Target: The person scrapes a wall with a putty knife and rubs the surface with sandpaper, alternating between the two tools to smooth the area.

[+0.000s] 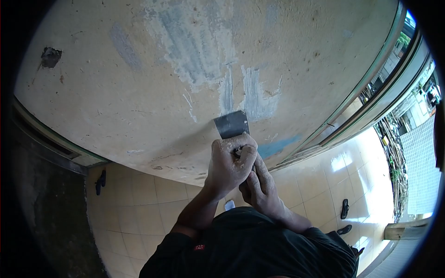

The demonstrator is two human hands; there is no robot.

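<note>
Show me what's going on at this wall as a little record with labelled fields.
tool: flat scraper, blade up at the wall
left hand: dusty, closed around the handle
right hand: against the left hand, just below; its grip is partly hidden
wall marks: grey patches above the blade, blue smear lower right, dark hole upper left
floor: tiled, dark footwear at right
blade contact: cannot tell

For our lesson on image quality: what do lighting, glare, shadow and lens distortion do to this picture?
Head view: black, curved vignette at the edges; wall bowed by wide-angle distortion; glare on the tiled floor at right; soft shadow left of the scraper; dark lower left corner.
</note>
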